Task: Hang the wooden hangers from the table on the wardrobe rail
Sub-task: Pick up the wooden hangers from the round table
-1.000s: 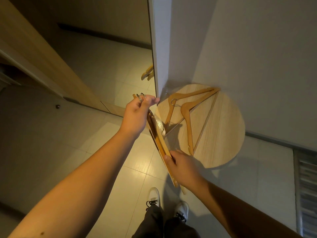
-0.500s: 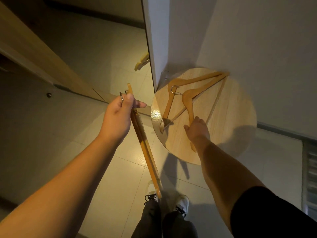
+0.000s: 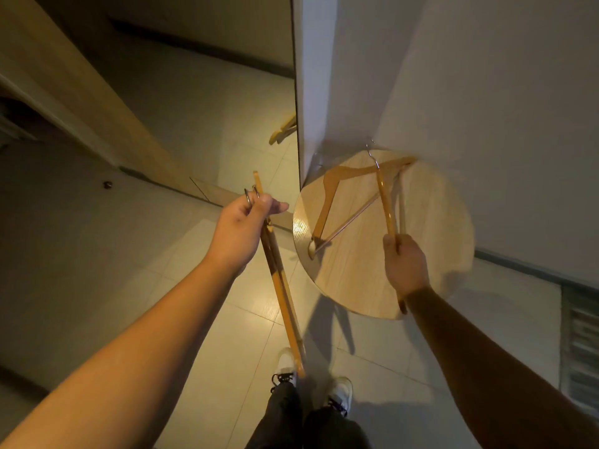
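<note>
My left hand (image 3: pixel 241 226) grips a bunch of wooden hangers (image 3: pixel 283 296) by their metal hooks; they hang edge-on down toward my shoes. My right hand (image 3: pixel 405 265) is closed on one arm of another wooden hanger (image 3: pixel 384 197), which is lifted upright above the round wooden table (image 3: pixel 431 241) with its metal hook pointing up at the wall. One more wooden hanger (image 3: pixel 334 196) lies flat on the table's left half.
A white wall corner (image 3: pixel 311 92) stands just behind the table. A wooden wardrobe panel (image 3: pixel 64 79) runs along the left. More hanger ends (image 3: pixel 283 129) poke out past the corner. My shoes (image 3: pixel 340 393) are on the tiled floor below.
My right hand let go of the bunch, reached to the table, took hold of the nearer hanger and lifted it upright. My left hand moved left with the bunch.
</note>
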A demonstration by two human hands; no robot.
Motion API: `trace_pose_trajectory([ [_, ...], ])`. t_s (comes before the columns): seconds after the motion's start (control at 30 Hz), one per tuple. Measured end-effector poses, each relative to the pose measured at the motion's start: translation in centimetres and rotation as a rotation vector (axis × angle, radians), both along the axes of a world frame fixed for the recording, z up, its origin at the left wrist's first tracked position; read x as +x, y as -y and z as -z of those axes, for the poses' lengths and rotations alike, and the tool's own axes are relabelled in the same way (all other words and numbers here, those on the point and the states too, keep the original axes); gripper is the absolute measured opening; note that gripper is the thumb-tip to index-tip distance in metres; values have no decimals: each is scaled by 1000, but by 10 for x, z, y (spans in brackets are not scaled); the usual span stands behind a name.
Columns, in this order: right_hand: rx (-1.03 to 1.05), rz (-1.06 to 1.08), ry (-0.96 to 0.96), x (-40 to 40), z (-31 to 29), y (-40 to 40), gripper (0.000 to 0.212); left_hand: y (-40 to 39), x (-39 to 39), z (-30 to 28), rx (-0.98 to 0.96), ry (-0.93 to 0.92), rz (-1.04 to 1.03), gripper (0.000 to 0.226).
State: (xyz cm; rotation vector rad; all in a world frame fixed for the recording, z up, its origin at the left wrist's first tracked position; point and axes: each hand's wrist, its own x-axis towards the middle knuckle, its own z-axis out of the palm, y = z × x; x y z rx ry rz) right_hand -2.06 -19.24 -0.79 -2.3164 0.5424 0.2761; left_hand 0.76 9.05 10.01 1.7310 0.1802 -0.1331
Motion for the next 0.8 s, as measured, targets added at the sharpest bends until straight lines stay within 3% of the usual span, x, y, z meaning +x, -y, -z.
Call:
trace_pose_trajectory([
  [0.2, 244, -112, 71, -65, -93, -14, 34, 13, 1, -52, -114, 53, 26, 20],
  [0.37, 427, -253, 29, -80, -131, -36, 23, 27, 0, -81, -159, 82, 65, 29],
  [0.8, 309, -369, -130, -87, -134, -73, 43, 32, -11, -87, -130, 79, -37, 16],
])
